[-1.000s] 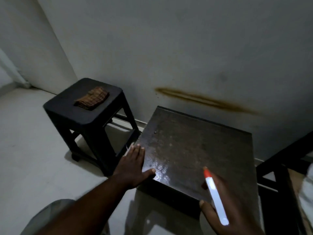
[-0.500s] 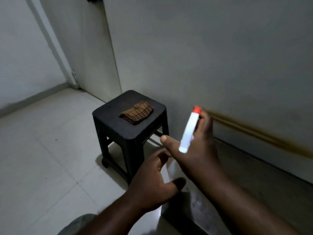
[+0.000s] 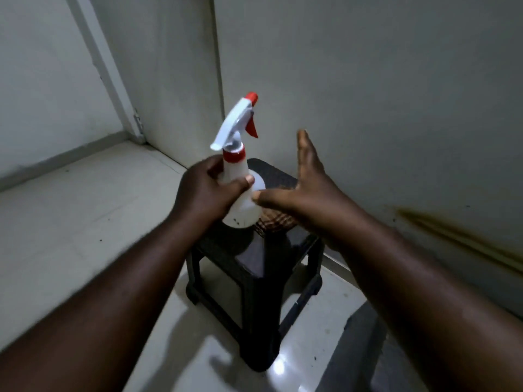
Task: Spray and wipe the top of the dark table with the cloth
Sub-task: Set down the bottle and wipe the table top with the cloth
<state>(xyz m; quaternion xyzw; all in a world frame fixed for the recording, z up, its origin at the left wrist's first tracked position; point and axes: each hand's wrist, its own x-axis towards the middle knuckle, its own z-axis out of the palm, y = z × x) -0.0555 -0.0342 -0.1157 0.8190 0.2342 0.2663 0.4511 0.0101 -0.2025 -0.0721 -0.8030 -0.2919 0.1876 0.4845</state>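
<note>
A white spray bottle [image 3: 243, 205] with a red nozzle and trigger is upright above the black stool [image 3: 263, 261]. My left hand [image 3: 206, 193] grips its neck and shoulder. My right hand [image 3: 305, 190] is open just to the right of the bottle, fingers spread, thumb near the bottle's side. The brown checked cloth [image 3: 276, 222] lies on the stool top, mostly hidden behind the bottle and my right hand. Only a corner of the dark table [image 3: 365, 343] shows at the bottom right.
The stool stands against a grey wall [image 3: 368, 94] with a brown streak [image 3: 458, 236] at the right. A door and its frame [image 3: 158, 66] are at the back left. Pale tiled floor [image 3: 85, 222] spreads to the left.
The view swung left from the table to the stool. The bottle passed from my right hand to my left, and my right hand opened beside it.
</note>
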